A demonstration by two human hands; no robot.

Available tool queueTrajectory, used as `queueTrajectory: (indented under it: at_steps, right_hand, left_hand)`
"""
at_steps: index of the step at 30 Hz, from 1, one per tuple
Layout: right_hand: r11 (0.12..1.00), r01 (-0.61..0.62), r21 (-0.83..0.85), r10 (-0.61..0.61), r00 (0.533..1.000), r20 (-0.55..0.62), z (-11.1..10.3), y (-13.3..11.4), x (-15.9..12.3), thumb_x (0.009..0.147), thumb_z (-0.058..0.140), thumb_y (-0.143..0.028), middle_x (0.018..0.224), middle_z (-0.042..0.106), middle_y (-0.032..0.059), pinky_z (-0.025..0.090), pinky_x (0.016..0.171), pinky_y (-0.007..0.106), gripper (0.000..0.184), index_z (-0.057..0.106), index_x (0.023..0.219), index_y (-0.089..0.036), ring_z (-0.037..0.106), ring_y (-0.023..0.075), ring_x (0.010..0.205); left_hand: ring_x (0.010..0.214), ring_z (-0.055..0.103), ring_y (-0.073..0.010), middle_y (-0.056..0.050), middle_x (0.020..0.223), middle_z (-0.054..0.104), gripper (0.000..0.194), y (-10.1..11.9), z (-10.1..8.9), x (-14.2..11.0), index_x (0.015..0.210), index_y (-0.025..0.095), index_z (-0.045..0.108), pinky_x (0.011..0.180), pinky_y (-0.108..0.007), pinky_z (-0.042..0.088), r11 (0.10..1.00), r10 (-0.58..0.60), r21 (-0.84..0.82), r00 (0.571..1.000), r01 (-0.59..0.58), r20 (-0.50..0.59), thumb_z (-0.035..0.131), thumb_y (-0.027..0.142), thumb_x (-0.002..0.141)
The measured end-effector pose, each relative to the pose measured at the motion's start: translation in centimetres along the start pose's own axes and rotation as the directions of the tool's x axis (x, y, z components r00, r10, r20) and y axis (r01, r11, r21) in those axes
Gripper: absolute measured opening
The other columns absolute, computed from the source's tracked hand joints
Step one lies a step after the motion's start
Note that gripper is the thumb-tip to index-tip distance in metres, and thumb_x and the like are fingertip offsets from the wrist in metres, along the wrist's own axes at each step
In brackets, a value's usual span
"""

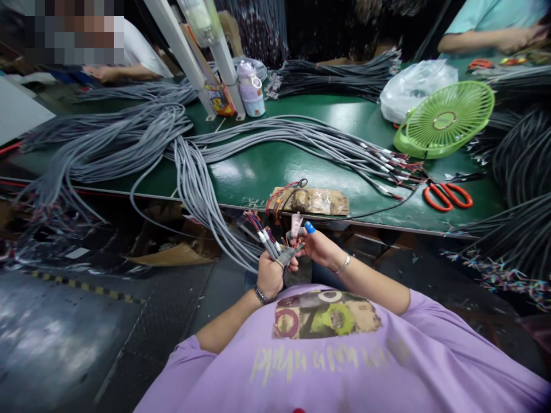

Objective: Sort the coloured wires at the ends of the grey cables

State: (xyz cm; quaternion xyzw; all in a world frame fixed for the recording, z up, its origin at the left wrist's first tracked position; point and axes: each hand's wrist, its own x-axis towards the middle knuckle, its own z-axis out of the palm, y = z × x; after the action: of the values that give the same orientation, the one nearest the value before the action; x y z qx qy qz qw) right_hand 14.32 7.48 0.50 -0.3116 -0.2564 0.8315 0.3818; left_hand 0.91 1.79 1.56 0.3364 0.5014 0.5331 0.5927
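Note:
My left hand (271,274) is closed around a bunch of grey cables (236,244), close in front of my body. Their stripped ends, with thin coloured wires (253,221) and white bands, stick up beyond the fist. Fingertip covers show on both hands, a blue one on my right hand (321,246). The right fingers pinch together at the fine wires (298,245) of one cable end, right beside the left thumb. Just ahead, at the table's edge, lies a worn wooden block (321,202) wrapped in tape, with a red and a black lead.
On the green table (245,178) lie more grey cables (275,129), orange-handled scissors (447,196), a green fan (445,120), a plastic bag (417,89) and a bottle (251,92). Black cables (529,166) hang at the right. Two people sit across the table.

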Motion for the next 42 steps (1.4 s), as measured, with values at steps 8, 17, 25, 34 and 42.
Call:
queueTrajectory:
  at_steps: [8,17,25,34,42]
  right_hand:
    - [0.861,0.168,-0.481,-0.136,0.986,0.101,0.6,-0.7,-1.6,0.064,0.078,-0.040,0.062,0.062,-0.0011,0.043,0.061,0.024,0.030,0.065,0.069,-0.013,0.052,0.0095,0.057]
    - [0.933,0.110,-0.342,-0.103,0.994,0.038,-0.5,-0.2,-2.3,0.066,0.076,-0.043,0.078,0.067,0.0034,0.047,0.063,0.024,0.035,0.068,0.086,-0.014,0.058,0.0108,0.066]
    - [0.926,0.105,-0.363,-0.128,0.991,-0.041,0.2,0.9,-2.8,0.061,0.079,-0.042,0.060,0.058,-0.0026,0.042,0.051,0.022,0.035,0.061,0.071,-0.014,0.049,0.0077,0.051]
    - [0.830,0.114,-0.546,-0.287,0.927,-0.242,-0.2,1.7,-1.2,0.069,0.061,-0.066,0.044,0.042,-0.0046,0.028,0.042,0.022,0.054,0.048,0.051,-0.017,0.034,0.0064,0.042]
    - [0.928,0.109,-0.357,-0.114,0.993,0.006,0.0,1.2,-2.4,0.066,0.073,-0.053,0.061,0.056,-0.0018,0.036,0.051,0.022,0.041,0.063,0.079,-0.016,0.046,0.0084,0.053]
  left_hand:
    - [0.045,0.060,-0.0135,-0.002,0.054,0.065,0.026,-0.4,-1.0,-0.4,0.069,0.014,0.062,0.047,-0.025,0.050,0.984,-0.106,0.156,0.983,0.082,0.148,0.075,0.037,0.066]
    - [0.043,0.058,-0.0121,-0.003,0.053,0.065,0.027,0.1,-1.2,-0.1,0.068,0.012,0.064,0.042,-0.020,0.042,0.985,-0.147,0.109,0.979,0.132,0.142,0.074,0.037,0.068]
    - [0.046,0.061,-0.0137,-0.003,0.056,0.067,0.027,-0.2,-1.3,0.0,0.071,0.013,0.064,0.045,-0.022,0.046,0.985,-0.129,0.136,0.973,0.104,0.190,0.073,0.038,0.069]
    - [0.046,0.060,-0.0138,-0.003,0.055,0.066,0.028,-0.8,-1.7,-0.3,0.067,0.014,0.061,0.048,-0.024,0.049,0.979,-0.120,0.189,0.970,0.080,0.212,0.074,0.039,0.068]
    - [0.050,0.062,-0.0150,-0.005,0.058,0.067,0.029,-0.8,-1.7,0.2,0.065,0.013,0.065,0.045,-0.022,0.045,0.987,-0.126,0.114,0.984,0.111,0.129,0.076,0.039,0.065]
